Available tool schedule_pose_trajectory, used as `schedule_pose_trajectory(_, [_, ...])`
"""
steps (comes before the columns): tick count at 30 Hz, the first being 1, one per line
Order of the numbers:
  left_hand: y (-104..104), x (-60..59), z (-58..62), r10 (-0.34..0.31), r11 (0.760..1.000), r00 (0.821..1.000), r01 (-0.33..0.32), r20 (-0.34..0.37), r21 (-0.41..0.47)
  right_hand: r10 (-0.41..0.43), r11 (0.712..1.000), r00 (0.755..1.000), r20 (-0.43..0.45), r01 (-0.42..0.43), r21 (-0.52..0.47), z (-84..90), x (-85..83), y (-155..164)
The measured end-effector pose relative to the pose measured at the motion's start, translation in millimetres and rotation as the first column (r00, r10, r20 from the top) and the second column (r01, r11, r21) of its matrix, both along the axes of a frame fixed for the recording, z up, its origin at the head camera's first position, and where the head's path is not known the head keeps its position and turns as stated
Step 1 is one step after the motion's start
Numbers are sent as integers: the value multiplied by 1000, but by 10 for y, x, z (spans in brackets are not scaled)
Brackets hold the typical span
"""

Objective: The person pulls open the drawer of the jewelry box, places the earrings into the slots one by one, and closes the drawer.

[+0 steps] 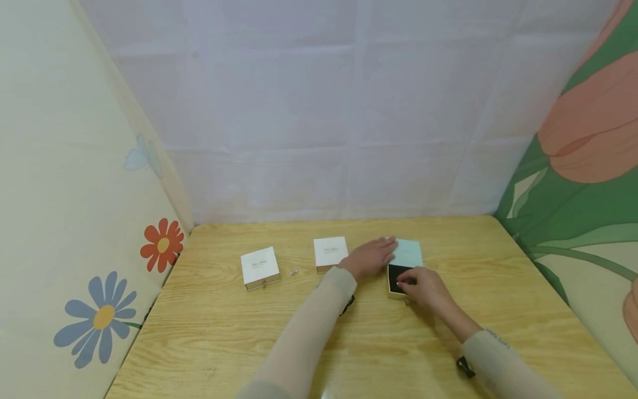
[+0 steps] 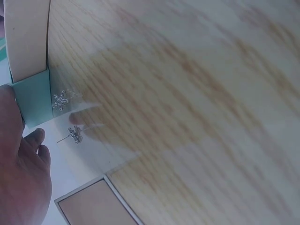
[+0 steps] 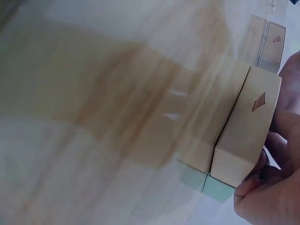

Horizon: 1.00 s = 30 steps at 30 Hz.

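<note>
A box with a mint-green lid [image 1: 406,252] stands with the lid folded back, its black lining [image 1: 395,272] exposed. Fingers outstretched, my left hand [image 1: 371,257] touches the left edge of that lid. Over the lining, my right hand [image 1: 428,285] pinches a small pale piece between thumb and forefinger; its kind I cannot tell. The left wrist view has a silvery, flower-like earring [image 2: 75,135] with a thin post, on the glossy table near the mint-green part [image 2: 35,101] of the box. In the right wrist view, my right fingers [image 3: 262,187] are at the box's cream side [image 3: 246,126].
Two white-lidded boxes with gilt lettering stand to the left, a middle box [image 1: 330,252] beside my left wrist and a far-left box [image 1: 260,267]. Between them lies a small silvery object [image 1: 293,272]. The wooden table [image 1: 209,332] is bounded by a white cloth backdrop [image 1: 279,111] and flower-printed side panels.
</note>
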<state>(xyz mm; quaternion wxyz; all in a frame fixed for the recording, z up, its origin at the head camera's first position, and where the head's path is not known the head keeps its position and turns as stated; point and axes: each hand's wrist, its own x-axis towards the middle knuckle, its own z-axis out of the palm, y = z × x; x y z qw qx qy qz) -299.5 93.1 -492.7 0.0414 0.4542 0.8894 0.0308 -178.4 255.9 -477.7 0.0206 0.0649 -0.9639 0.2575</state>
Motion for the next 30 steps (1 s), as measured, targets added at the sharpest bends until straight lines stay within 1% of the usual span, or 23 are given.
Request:
schedule_pose_trajectory(10, [3,-10,-6,-4,1000,1000,4,-9,1,-1,1000,1000,1,1,2,15,7,-6])
schedule_pose_trajectory(15, [3,-13,-15,-6,1000,1000,6,-8,3,-18,1000,1000,4,18,-22,26,12,7])
schedule_pose_trajectory(19, [-3,-14,-12,-5,1000,1000,5,6,15,-54,996,998,13,55,-67,53,17,42])
schedule_pose_trajectory(25, [-11,-14,10,-2,999,1000,1,18,35,-86,984,995,51,93,-151,155,53,82])
schedule_pose_trajectory(27, [-11,-13,10,-2,999,1000,1,23,35,-101,976,992,77,114,-184,191,84,87])
schedule_pose_trajectory(30, [-9,-6,7,0,999,1000,-1,27,36,-125,954,984,131,155,-255,243,137,90])
